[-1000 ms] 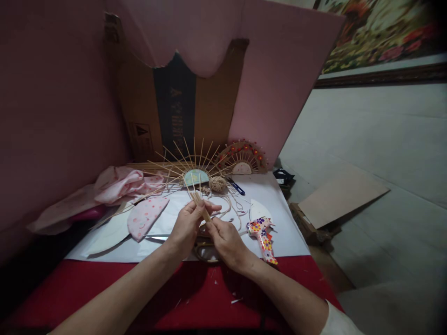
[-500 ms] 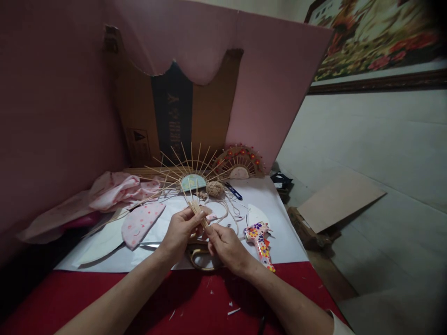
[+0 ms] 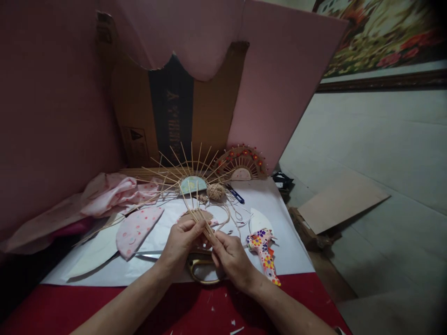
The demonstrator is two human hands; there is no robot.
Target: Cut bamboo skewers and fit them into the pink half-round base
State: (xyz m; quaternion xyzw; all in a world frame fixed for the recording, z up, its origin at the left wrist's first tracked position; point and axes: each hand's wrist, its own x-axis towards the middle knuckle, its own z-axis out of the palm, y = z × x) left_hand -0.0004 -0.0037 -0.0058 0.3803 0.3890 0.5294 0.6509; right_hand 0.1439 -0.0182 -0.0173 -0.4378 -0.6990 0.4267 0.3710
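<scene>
Drawn slightly nearer the front edge of the counter (image 3: pixel 190 309), left hand (image 3: pixel 179 244) and right hand (image 3: pixel 235 263) leave more of a flat brown piece (image 3: pixel 206 216) showing beyond them.

Judging by that small shift, handling of the bundle of thin sticks (image 3: pixel 198 215) continues: both grips are closed narrowly on it above the counter, midway between its side edges, with the left holding farther up the slant; the counter's nearest edge is cut off below. Gold-handled scissors (image 3: pixel 205 282) lie toward the front, their middle hidden under the hands, while fingers cover the brown piece's near side. Smallest and hardest are the sticks: lower ends vanish in the right grip, their number is unclear, and upper tips overlap a teal half-disc (image 3: pixel 193 185) behind.
</scene>
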